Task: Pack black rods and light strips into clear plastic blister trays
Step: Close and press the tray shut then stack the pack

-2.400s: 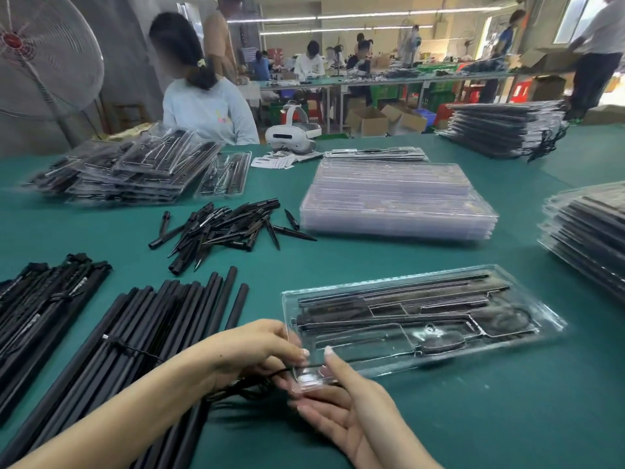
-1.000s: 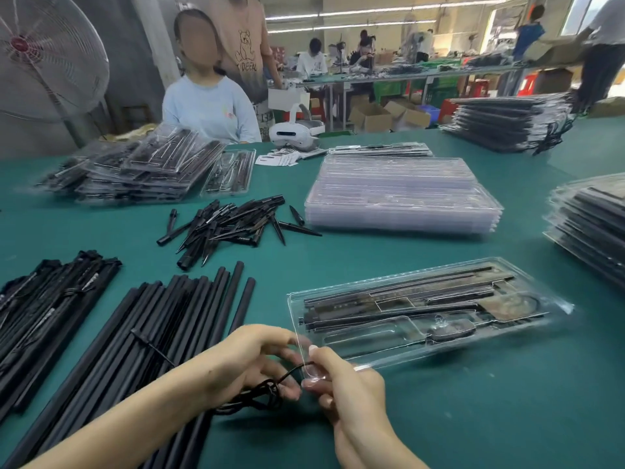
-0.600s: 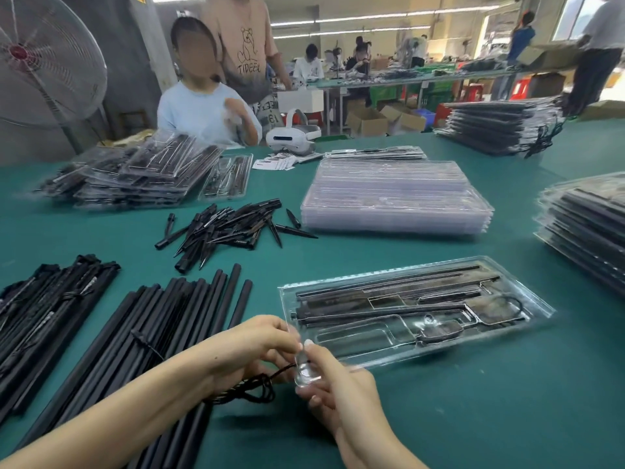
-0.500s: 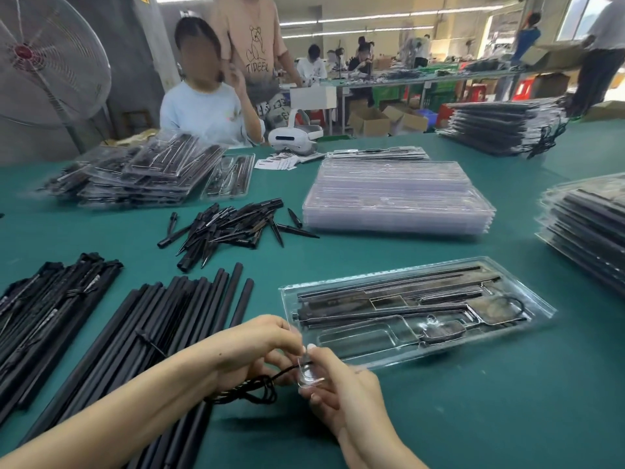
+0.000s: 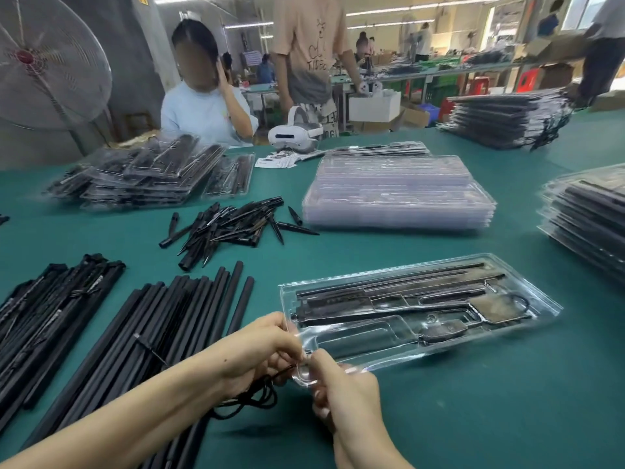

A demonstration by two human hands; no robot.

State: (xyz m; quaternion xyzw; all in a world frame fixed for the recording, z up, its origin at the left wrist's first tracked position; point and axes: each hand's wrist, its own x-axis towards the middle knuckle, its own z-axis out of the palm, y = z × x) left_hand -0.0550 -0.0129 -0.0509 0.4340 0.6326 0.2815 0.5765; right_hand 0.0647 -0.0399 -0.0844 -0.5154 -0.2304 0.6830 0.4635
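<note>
Your left hand [image 5: 267, 346] and right hand [image 5: 341, 390], fingers pinched on a small clear piece [image 5: 304, 368] and black cord [image 5: 250, 397], work beside the blister tray [image 5: 548, 308], probably readying the cord for its pocket.

table [image 5: 473, 418]: near centre-right, open blister tray [image 5: 527, 326] with rods in it | near left, rod row [image 5: 189, 319]; far-left edge, strip bundle [image 5: 50, 299] | behind rods, spike pile [image 5: 233, 225] | centre far, empty tray stack [image 5: 395, 194] | far left, packed trays [image 5: 142, 170] | right edge, packed stack [image 5: 588, 218]
</note>
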